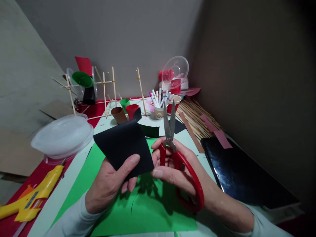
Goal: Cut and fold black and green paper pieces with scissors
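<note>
My left hand (111, 181) grips a piece of black paper (123, 144) with the thumb pressed on its front; the top edge of the paper curls over. Red-handled scissors (190, 177) hang in my right hand (182, 164), their blades pointing up and slightly apart. The right thumb and fingertips are also at the paper's lower right corner. Under both hands lies a green sheet (153, 214). Just behind the paper, a dark strip (149, 130) rests on the table.
A yellow glue gun (37, 194) and stacked plastic lids (64, 136) are at left. Behind stand paper tubes (118, 115), a stick frame (104, 93) and a cup of markers (159, 112). Bamboo sticks (197, 117) and a glossy black panel (242, 174) lie at right.
</note>
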`<action>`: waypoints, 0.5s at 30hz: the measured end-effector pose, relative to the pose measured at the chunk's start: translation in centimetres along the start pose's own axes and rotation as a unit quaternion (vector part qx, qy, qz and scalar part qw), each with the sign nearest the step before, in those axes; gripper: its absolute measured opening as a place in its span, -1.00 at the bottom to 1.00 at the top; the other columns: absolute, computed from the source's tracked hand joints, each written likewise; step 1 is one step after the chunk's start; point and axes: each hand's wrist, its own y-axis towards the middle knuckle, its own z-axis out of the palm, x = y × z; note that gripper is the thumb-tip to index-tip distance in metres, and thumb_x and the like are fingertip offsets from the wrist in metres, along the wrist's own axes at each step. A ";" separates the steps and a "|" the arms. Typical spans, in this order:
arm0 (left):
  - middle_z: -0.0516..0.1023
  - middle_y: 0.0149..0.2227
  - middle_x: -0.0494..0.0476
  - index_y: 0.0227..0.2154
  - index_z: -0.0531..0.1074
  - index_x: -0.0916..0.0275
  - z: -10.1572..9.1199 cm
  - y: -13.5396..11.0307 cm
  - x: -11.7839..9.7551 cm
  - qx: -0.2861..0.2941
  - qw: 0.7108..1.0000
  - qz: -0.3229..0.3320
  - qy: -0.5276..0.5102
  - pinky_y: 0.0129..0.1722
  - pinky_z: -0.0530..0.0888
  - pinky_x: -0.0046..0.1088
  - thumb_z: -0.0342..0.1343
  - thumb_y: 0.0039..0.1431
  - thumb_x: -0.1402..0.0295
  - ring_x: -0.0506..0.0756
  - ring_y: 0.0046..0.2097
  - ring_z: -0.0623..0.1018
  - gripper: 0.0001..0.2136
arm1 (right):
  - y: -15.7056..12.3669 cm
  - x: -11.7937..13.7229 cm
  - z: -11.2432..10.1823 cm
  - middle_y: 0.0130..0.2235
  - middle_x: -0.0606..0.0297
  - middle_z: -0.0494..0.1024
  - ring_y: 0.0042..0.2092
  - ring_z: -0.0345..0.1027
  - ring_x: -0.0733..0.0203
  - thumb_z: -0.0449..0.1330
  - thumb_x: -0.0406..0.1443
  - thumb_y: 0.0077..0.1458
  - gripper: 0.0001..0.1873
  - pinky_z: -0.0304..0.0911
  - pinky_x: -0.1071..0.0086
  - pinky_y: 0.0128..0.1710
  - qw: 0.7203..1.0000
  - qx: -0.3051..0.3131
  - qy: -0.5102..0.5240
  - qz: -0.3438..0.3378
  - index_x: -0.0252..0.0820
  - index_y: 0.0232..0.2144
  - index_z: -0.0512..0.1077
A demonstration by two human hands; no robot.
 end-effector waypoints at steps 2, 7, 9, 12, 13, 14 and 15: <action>0.25 -0.81 -0.03 -0.82 0.27 0.21 0.3 -0.1 0.0 -0.003 1.000 0.010 0.012 -0.66 0.08 -0.52 0.09 0.12 0.17 -0.10 -0.71 0.17 -0.56 | 0.1 -0.3 0.0 -0.38 0.50 0.42 -0.40 0.28 0.43 0.42 -0.38 0.02 -0.60 0.21 0.54 -0.39 1.000 -0.016 -0.011 -0.012 -0.12 -0.19 0.30; 0.25 -0.80 -0.03 -0.83 0.24 0.20 0.5 -0.3 0.0 -0.002 1.000 0.008 0.010 -0.65 0.09 -0.53 0.06 0.15 0.18 -0.11 -0.70 0.17 -0.54 | 0.1 -0.9 0.0 -0.42 0.52 0.41 -0.45 0.26 0.44 0.41 -0.42 0.00 -0.61 0.21 0.55 -0.43 0.998 -0.037 -0.038 -0.020 -0.14 -0.21 0.30; 0.25 -0.80 -0.03 -0.82 0.24 0.20 0.3 -0.2 0.1 0.011 1.000 0.006 0.014 -0.65 0.10 -0.53 0.05 0.17 0.16 -0.11 -0.70 0.17 -0.52 | 0.1 -0.9 0.0 -0.43 0.52 0.41 -0.44 0.27 0.44 0.41 -0.41 0.00 -0.61 0.21 0.55 -0.42 0.998 -0.038 -0.040 -0.022 -0.14 -0.21 0.30; 0.25 -0.80 -0.03 -0.80 0.28 0.22 -0.1 0.1 0.3 0.029 0.999 0.000 0.018 -0.66 0.09 -0.53 0.05 0.19 0.12 -0.11 -0.71 0.16 -0.52 | 0.0 -0.6 -0.1 -0.38 0.49 0.45 -0.40 0.31 0.42 0.41 -0.37 0.01 -0.60 0.22 0.53 -0.38 0.999 -0.034 -0.034 -0.020 -0.13 -0.18 0.29; 0.24 -0.80 -0.03 -0.79 0.28 0.22 -0.2 0.2 0.4 0.037 0.999 0.000 0.015 -0.66 0.08 -0.54 0.06 0.19 0.11 -0.11 -0.71 0.16 -0.51 | 0.0 -0.5 -0.1 -0.35 0.47 0.46 -0.38 0.32 0.41 0.41 -0.35 0.03 -0.60 0.23 0.52 -0.36 0.999 -0.031 -0.033 -0.019 -0.12 -0.16 0.29; 0.24 -0.81 -0.03 -0.80 0.27 0.22 -0.3 0.2 0.5 0.048 0.999 0.002 0.013 -0.67 0.08 -0.54 0.07 0.19 0.09 -0.12 -0.71 0.15 -0.50 | 0.1 -0.4 -0.2 -0.32 0.45 0.47 -0.36 0.33 0.41 0.40 -0.32 0.05 -0.60 0.23 0.51 -0.36 0.999 -0.028 -0.032 -0.020 -0.12 -0.14 0.29; 0.23 -0.81 -0.03 -0.80 0.26 0.22 -0.4 0.3 0.7 0.062 0.998 0.005 0.010 -0.67 0.07 -0.54 0.08 0.18 0.07 -0.12 -0.71 0.14 -0.49 | 0.1 -0.4 -0.2 -0.29 0.44 0.48 -0.36 0.33 0.40 0.39 -0.30 0.05 -0.60 0.24 0.50 -0.35 0.999 -0.027 -0.031 -0.021 -0.11 -0.13 0.29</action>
